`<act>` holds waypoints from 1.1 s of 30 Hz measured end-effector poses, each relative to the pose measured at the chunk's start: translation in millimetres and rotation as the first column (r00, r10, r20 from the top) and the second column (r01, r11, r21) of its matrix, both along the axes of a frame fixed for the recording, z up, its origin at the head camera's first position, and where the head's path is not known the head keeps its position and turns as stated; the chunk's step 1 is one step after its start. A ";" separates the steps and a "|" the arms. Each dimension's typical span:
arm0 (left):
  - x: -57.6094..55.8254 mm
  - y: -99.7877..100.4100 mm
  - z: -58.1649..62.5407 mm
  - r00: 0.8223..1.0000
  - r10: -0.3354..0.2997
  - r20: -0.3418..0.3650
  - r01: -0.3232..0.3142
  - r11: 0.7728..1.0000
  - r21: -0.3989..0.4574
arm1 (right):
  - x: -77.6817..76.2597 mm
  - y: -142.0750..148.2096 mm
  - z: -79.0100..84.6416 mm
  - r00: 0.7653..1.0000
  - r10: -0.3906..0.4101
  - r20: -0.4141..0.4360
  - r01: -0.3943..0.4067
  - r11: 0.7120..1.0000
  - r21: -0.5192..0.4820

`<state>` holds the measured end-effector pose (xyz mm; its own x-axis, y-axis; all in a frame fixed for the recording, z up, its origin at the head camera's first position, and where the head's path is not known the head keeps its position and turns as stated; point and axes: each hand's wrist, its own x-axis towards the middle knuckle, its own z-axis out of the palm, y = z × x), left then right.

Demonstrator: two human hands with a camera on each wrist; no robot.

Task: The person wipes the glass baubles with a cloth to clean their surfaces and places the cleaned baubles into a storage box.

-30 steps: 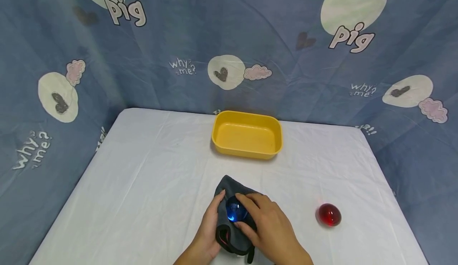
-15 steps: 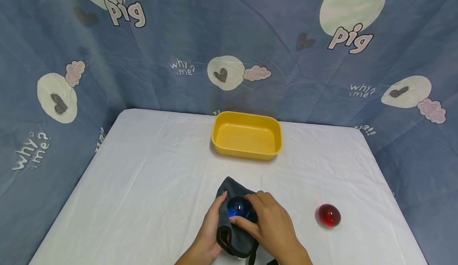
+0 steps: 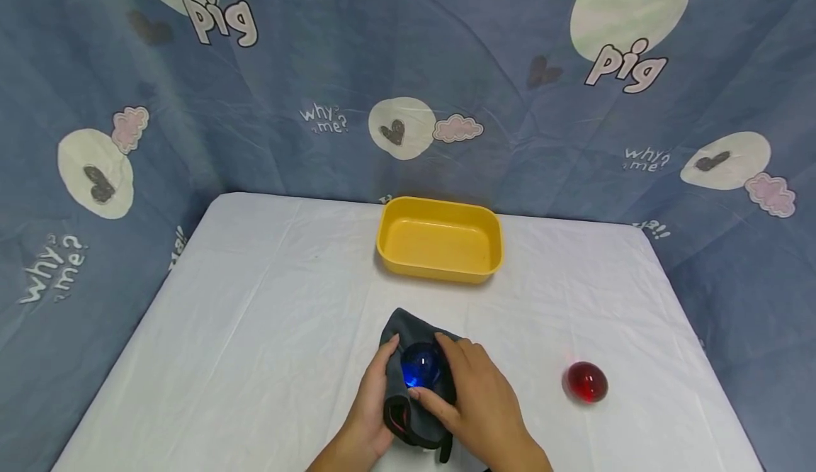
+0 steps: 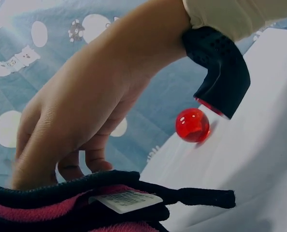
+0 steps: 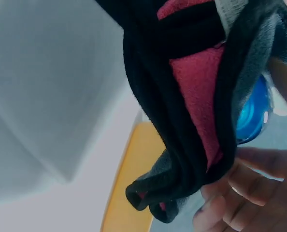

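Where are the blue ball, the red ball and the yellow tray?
Blue ball [image 3: 421,366]: head view, middle of its visible face.
Red ball [image 4: 191,124]: left wrist view, middle of its visible side.
Yellow tray [image 3: 440,242]: head view, bare inner floor.

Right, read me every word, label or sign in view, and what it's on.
"pig": blue backdrop, twice.
"why? me?": blue backdrop, three times.
"a!!": blue backdrop, right side; first letter unclear.
Other partly hidden backdrop lettering: unreadable.
White tag on grey cloth: print too small and blurred.

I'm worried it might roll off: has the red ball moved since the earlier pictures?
No. Judged against the yellow tray in the head view, the red ball keeps its place to the right, with no visible shift.
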<state>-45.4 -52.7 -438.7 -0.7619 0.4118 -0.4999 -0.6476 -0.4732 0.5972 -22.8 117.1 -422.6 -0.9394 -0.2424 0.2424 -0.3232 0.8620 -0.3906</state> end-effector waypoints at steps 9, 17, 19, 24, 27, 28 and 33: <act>0.4 1.3 -1.0 1.000 -0.003 0.000 0.003 1.000 0.007 | 2.5 2.7 2.5 0.996 0.087 -0.009 -0.086 0.996 0.019; 1.9 1.6 -3.5 1.000 -0.007 0.004 0.008 1.000 -0.010 | 0.6 2.5 -1.1 0.991 0.102 -0.081 -0.101 0.995 0.011; 3.6 1.5 -4.1 1.000 -0.006 0.008 0.006 1.000 -0.009 | 0.8 2.3 -2.7 0.990 0.099 -0.100 -0.100 0.995 -0.003; 5.9 2.3 -3.3 1.000 -0.004 0.015 0.004 1.000 -0.003 | 0.0 1.0 -6.2 0.991 0.057 -0.118 -0.062 0.997 -0.035; 5.4 2.7 -2.2 1.000 -0.008 0.024 0.008 1.000 -0.018 | -1.0 -0.8 -8.5 0.993 0.023 -0.116 -0.029 0.998 -0.047; 5.0 2.5 -2.0 1.000 -0.008 0.028 0.009 1.000 -0.026 | -1.4 -1.5 -9.5 0.993 0.012 -0.115 -0.018 0.999 -0.049; 4.1 0.8 -2.5 0.999 -0.006 0.038 0.007 0.999 -0.037 | -2.6 -4.0 -14.8 0.991 -0.015 -0.131 0.005 0.997 -0.074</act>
<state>-41.3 -51.9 -441.2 -0.7392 0.3976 -0.5436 -0.6734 -0.4468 0.5889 -25.4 113.0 -437.4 -0.9004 -0.2103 0.3809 -0.3677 0.8358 -0.4078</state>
